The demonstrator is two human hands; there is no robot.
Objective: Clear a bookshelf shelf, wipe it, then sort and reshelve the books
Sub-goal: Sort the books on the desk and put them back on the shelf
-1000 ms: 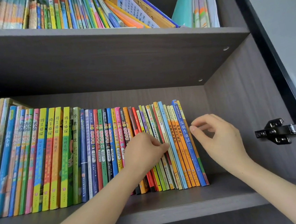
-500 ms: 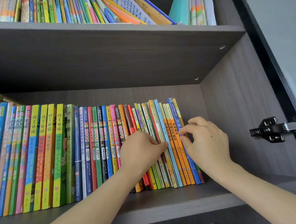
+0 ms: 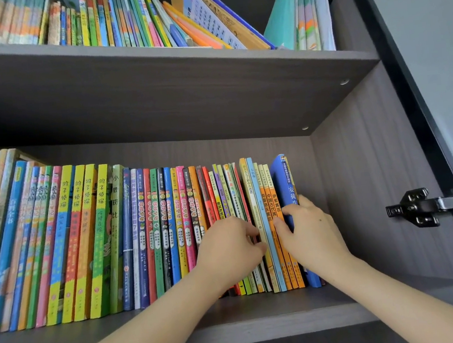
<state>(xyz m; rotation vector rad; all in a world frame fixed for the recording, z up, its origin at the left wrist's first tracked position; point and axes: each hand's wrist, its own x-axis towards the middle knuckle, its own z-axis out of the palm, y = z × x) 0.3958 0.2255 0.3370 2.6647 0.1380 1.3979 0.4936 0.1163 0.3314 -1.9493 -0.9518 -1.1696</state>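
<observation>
A long row of books stands upright on the shelf across the lower half of the frame, spines facing out, running from the left edge to just right of centre. The left hand sits at the centre of the frame with its fingers curled against the spines. Its fingertips push in beside a cream-spined book, but whether they pinch any book cannot be told. Just to its right, the right hand grips the blue book at the right end of the row. Its fingers wrap over the spine and around the book's far side, while the thumb lies on the orange books next to it. The blue book stands upright, its top a little above its orange neighbours, and its foot rests on the shelf. To the right of it the shelf is bare up to the grey side panel. A black and silver hinge is fixed at the right edge of the frame. Above, the upper shelf carries more books, several of them leaning at the upper right.
</observation>
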